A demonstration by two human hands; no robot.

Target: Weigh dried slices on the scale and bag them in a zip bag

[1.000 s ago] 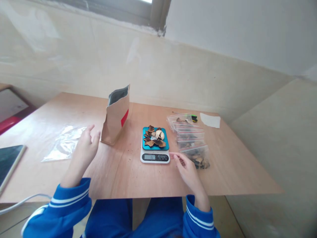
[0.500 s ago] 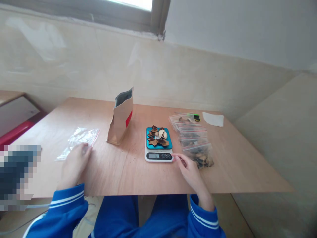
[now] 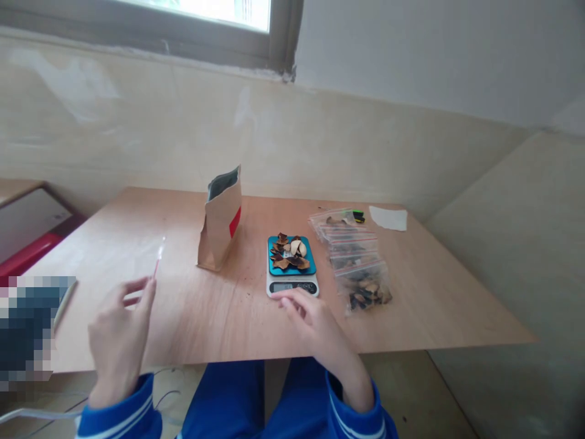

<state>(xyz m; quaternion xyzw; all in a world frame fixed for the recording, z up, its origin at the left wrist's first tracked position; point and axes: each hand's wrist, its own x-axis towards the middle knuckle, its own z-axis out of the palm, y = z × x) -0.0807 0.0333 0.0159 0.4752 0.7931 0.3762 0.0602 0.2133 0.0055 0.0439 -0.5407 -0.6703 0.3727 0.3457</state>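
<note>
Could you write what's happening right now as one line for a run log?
left hand: pinching clear plastic bag edge-on | right hand: resting on front edge of digital scale | on scale: dried peel pieces

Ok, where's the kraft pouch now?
In the head view, the kraft paper pouch stands on the wooden table, just left of the digital scale and beyond the person's left hand.

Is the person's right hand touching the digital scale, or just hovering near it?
Touching: the head view shows the right hand with its fingers lying across the front edge of the digital scale, just below the display.
</note>
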